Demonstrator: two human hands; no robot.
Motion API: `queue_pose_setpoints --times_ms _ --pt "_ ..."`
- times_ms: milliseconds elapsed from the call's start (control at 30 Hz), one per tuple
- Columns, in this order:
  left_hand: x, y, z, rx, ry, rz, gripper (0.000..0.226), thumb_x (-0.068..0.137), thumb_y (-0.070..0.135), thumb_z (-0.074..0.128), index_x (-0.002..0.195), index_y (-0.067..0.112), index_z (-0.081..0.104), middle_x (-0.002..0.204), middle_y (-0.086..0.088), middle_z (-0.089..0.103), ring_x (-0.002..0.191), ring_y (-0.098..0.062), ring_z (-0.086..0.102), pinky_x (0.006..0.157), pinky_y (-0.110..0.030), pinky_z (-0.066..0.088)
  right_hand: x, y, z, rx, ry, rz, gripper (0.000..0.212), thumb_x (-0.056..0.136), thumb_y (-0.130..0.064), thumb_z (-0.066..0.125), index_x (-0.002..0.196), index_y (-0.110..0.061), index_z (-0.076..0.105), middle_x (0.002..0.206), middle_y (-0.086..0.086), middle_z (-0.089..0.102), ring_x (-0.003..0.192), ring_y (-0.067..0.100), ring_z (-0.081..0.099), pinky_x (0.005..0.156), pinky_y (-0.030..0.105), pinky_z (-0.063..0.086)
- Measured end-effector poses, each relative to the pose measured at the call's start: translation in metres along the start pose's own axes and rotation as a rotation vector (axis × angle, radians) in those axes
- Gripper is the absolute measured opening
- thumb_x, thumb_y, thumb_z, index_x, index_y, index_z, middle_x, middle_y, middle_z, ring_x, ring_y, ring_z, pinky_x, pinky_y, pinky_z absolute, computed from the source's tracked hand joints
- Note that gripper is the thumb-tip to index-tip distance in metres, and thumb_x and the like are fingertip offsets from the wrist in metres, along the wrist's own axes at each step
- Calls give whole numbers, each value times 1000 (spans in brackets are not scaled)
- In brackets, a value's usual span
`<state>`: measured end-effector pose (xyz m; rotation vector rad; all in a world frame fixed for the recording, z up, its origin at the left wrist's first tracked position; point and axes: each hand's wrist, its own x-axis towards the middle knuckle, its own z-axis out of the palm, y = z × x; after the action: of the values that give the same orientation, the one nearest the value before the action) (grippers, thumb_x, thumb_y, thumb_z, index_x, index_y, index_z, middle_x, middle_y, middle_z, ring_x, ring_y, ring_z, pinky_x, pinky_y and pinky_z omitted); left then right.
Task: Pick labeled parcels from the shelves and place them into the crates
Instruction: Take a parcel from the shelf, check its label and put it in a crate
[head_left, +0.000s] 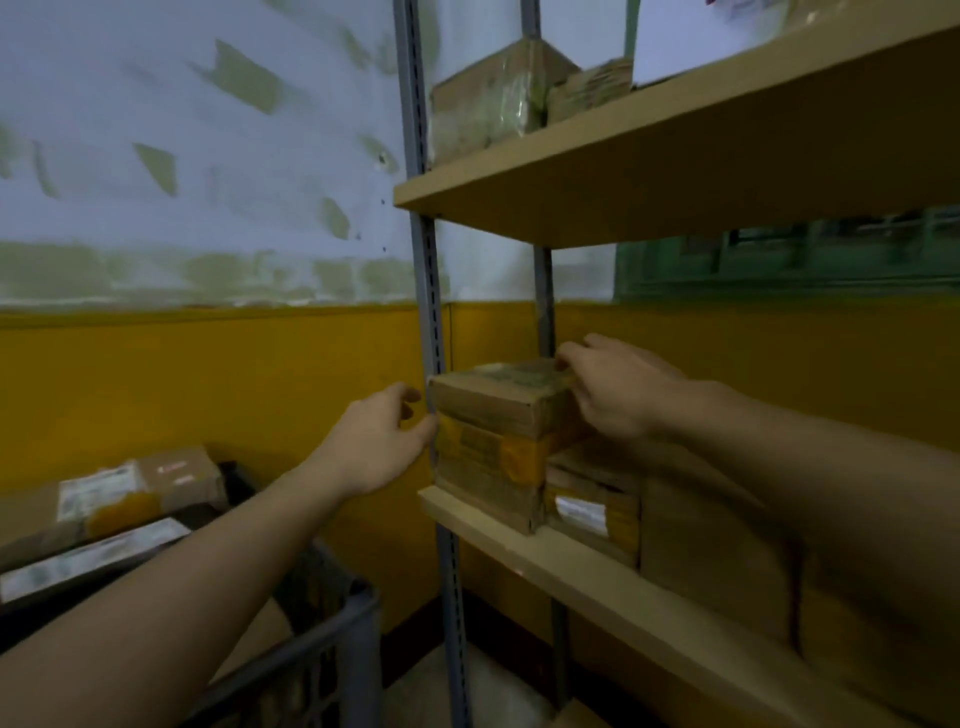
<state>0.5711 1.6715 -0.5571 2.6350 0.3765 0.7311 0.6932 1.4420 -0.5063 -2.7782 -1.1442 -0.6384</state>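
My right hand (618, 395) grips the taped parcel (493, 447) at its top right corner on the shelf (571, 566). My left hand (374, 441), fingers (408, 395) loose, touches its left edge. At seven o'clock stands a grey crate (332, 639).

Two hands show, the left hand (374, 441) mid-frame and the right hand (618, 395) beside it, and two shelf boards, the upper board (623, 171) at the upper right and the lower board (597, 577) at the lower right. The upper board has two parcels, a wrapped box (483, 98) and a small packet (592, 88); the lower board has at least three, a taped box (488, 452), a labelled box (592, 514) and a big box (717, 556). At the lower left sit one grey crate (337, 639) and about three blurry parcels (104, 499).
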Motion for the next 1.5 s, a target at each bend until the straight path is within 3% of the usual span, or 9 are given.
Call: queue_pose_setpoints --times_ms 333,433,500,733,900,1000,1233,1333,1500 --pt "64 -1 69 -822 59 -498 109 80 85 47 162 21 17 166 -4 25 150 -34 28 118 -55 28 84 68 42 641 -94 640 71 105 -53 41 160 -14 18 161 17 31 137 43 42 105 51 46" --pt "68 4 74 -1017 -23 -426 100 79 78 57 158 26 26 160 -3 34 145 -30 34 114 -53 30 90 77 52 765 -168 665 48 104 -51 46 117 -7 60 105 16 64 88 32 63 81 44 53" --pt "71 5 78 -1017 -11 -417 96 81 70 64 157 26 25 158 -4 37 143 -30 36 113 -52 32 93 79 57 832 -162 670 40 103 -45 52 87 -10 61 79 12 60 69 27 59 70 39 53" --pt "60 17 56 -1054 219 -230 106 63 66 76 153 30 35 149 1 47 134 -22 46 111 -52 43 99 62 18 835 113 558 27 95 -33 65 77 -14 59 78 9 61 73 25 61 70 35 50" --pt "40 18 -1 -940 395 -102 116 55 86 74 152 33 37 146 1 45 133 -24 47 108 -52 47 86 40 -19 932 62 518 46 96 -55 56 113 -14 66 109 12 67 99 30 68 93 44 57" --pt "14 3 -27 -893 423 -80 123 48 90 70 152 34 38 145 2 45 133 -23 47 108 -53 46 63 8 -23 966 88 490 45 95 -54 58 111 -13 62 112 13 66 101 31 67 95 47 56" --pt "-24 -55 -58 -1075 414 -58 75 82 58 73 148 35 44 140 7 54 118 -10 57 79 -31 47 21 -76 -22 1073 252 448 49 96 -49 61 132 -18 49 117 5 56 102 25 58 89 46 54" --pt "-11 -69 -86 -1185 383 -122 53 94 39 68 144 33 50 131 5 64 102 -6 69 73 -31 54 29 -102 -29 1159 255 509 35 95 -45 64 118 -21 56 113 6 58 98 25 58 88 49 56" --pt "17 -82 -173 -1266 318 -268 63 90 41 69 148 32 47 133 -1 66 109 -24 71 81 -43 60 46 -147 -77 1329 -92 657 33 94 -39 68 110 -12 57 106 10 62 93 28 63 75 48 62"
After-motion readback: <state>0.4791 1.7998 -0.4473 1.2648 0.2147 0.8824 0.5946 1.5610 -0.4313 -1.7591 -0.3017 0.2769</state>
